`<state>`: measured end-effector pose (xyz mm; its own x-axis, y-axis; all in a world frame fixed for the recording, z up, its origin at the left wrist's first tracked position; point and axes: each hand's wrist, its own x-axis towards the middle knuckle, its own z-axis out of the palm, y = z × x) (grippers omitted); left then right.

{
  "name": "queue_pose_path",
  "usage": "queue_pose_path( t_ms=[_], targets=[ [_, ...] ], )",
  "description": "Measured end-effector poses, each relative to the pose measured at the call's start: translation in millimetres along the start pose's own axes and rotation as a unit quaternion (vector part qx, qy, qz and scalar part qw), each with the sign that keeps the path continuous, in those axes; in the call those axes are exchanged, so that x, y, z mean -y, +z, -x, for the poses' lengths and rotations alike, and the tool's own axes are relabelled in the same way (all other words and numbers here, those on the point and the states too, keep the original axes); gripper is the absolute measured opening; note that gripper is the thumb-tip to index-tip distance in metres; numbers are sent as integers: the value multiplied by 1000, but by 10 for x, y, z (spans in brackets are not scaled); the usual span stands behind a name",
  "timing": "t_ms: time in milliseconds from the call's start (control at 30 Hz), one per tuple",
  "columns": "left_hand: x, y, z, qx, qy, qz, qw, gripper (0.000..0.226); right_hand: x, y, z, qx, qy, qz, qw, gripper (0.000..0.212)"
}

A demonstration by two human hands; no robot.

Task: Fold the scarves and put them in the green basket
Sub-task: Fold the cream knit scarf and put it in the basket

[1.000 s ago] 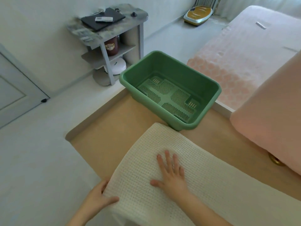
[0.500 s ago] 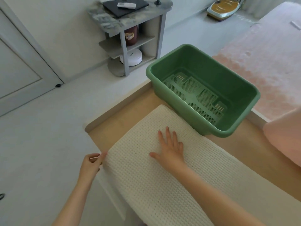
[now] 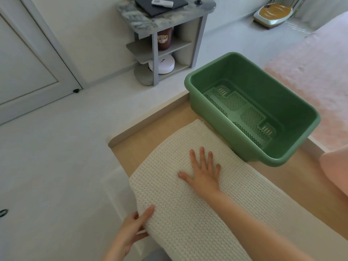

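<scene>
A white waffle-knit scarf (image 3: 169, 166) lies spread along the wooden table (image 3: 128, 153), its near left part hanging over the table edge. My right hand (image 3: 203, 172) presses flat on its middle with the fingers spread. At the scarf's near left edge, my left hand (image 3: 131, 230) pinches the fabric, thumb on top and fingers underneath. Just beyond the scarf's far end stands the green basket (image 3: 226, 136), with nothing inside on its perforated bottom.
A pink bed (image 3: 310, 76) lies right of the basket, and a pink fabric mass (image 3: 335, 176) sits at the table's right edge. A grey side table (image 3: 165, 17) with shelves stands by the far wall, a door (image 3: 28, 63) to its left. Pale floor surrounds the table's left corner.
My left hand has moved from the scarf's left edge down to its near edge and taken hold of the fabric. My right hand stays flat on the scarf.
</scene>
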<state>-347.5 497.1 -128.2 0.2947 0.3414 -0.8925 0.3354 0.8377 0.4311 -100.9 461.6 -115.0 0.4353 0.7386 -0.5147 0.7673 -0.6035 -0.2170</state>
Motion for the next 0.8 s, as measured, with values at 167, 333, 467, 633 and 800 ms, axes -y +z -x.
queue_pose_path(
  t_ms=[167, 333, 467, 633, 800],
  targets=[
    [-359, -28, -21, -239, 215, 7, 947, 38, 94, -69, -152, -5, -2, -18, 1000, 90],
    [-846, -163, -224, -347, 296, -18, 890, 34, 269, -214, -461, 1, -7, -9, 1000, 93],
    [-929, -247, -462, -366, 277, -4, 888, 46, 421, -278, -679, -12, -18, -9, 1000, 94],
    [-757, -223, -477, -395, 287, -22, 872, 62, 385, -193, -562, -4, -57, 4, 998, 92],
    [-682, 132, -395, -428, 409, -271, 759, 61, 243, -269, -544, 10, -60, 3, 998, 91]
  ],
)
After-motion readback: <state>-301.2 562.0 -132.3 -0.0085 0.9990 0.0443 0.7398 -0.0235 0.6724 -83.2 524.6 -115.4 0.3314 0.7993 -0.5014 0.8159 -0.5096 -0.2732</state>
